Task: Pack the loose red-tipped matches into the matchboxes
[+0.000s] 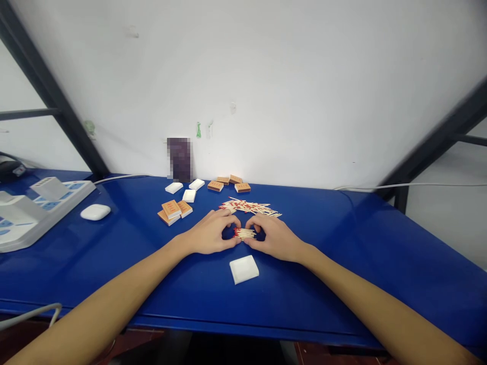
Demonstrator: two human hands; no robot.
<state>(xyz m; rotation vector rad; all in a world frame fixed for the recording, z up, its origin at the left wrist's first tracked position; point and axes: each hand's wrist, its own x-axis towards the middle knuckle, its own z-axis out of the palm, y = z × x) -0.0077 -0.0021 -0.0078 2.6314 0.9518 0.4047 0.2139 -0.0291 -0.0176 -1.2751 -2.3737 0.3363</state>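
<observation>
Between my hands lies a small bundle of red-tipped matches [245,233] on the blue table. My left hand [213,231] curls round the end with the red heads, thumb in front and fingers behind. From the other side my right hand [277,236] closes on the bare stick ends in the same way. Just beyond my fingers spreads a loose pile of matches [251,206]. Nearer to me rests a white matchbox tray [244,269], apart from both hands.
Orange matchbox sleeves [242,187] stand by the wall, and more orange matchboxes [171,209] lie stacked to the left. White trays [189,195] sit behind those. A white earbud case [95,212] and a power strip [49,208] occupy the left side of the table [342,243].
</observation>
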